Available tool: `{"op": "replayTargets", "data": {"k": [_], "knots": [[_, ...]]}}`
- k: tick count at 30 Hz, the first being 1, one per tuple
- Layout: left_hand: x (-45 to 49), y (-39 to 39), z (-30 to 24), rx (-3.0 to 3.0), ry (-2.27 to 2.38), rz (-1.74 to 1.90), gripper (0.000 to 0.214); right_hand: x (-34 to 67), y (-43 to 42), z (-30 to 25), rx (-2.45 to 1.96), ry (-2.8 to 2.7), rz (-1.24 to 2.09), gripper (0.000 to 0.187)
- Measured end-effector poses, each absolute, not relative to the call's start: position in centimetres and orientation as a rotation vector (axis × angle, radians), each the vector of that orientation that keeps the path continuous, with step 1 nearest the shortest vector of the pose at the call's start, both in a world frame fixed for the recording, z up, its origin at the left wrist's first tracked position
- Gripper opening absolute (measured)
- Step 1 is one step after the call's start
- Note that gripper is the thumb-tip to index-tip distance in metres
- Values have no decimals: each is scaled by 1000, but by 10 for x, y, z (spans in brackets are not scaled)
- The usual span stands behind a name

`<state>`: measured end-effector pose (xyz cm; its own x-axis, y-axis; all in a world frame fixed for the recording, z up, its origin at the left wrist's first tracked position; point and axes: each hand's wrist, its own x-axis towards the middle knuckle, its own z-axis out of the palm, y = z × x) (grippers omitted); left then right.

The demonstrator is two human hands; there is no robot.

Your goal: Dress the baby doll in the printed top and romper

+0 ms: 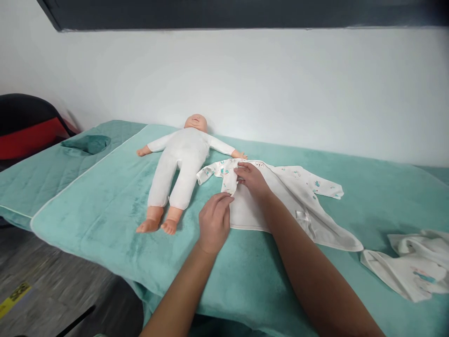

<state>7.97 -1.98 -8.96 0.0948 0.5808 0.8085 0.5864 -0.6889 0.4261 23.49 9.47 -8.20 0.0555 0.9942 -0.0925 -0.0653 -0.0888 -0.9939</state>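
A white baby shirt (pixel 252 206) with small coloured prints lies spread open on the green bed cover, its inside facing up. My left hand (pixel 214 220) pinches the lower edge of the shirt's left front panel. Higher on that same folded panel, my right hand (pixel 253 179) has its fingertips closed on the fabric. One sleeve (pixel 210 172) points left, towards the doll, and the other sleeve (pixel 328 188) stretches out to the right. Just left of the shirt, a baby doll (pixel 185 150) with a white cloth body lies on its back, arms spread.
Another white printed garment (pixel 417 267) lies crumpled at the right. The green cover (pixel 105 201) spans the bed, which has a face hole (pixel 87 144) at its left end. A white wall (pixel 224 79) runs behind; a black and red chair (pixel 31 131) stands at far left.
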Motion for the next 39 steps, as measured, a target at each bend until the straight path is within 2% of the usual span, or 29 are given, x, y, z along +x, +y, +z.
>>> {"op": "replayTargets", "data": {"k": [11,18,23,26,29,32,36,39], "knots": [[81,-22,-85,-2139,-1355,-1866,20,235,89,-77,-1051,-948,1373,48],[78,-19,-84,-1919,-1549,-1925,17,238,90,-74,-914,-817,1425,36],[74,-18,-82,-1801,-1692,-1895,31,236,87,-72,-724,-1072,1418,48],[73,-27,-80,-1769,-1723,-1835,37,229,82,-79,-929,-1301,1283,56],[60,-47,-69,-1867,-1642,-1757,32,221,77,-84,-1198,-1524,1019,54],[28,-72,-44,-2011,-1565,-1703,29,214,82,-71,-1289,-1777,858,52],[-32,-74,-8,-1891,-1805,-1898,18,200,120,-30,-1351,-2146,659,44],[-68,-37,-4,-1776,-2132,-1978,17,182,164,-4,-1360,-2113,543,31]]}}
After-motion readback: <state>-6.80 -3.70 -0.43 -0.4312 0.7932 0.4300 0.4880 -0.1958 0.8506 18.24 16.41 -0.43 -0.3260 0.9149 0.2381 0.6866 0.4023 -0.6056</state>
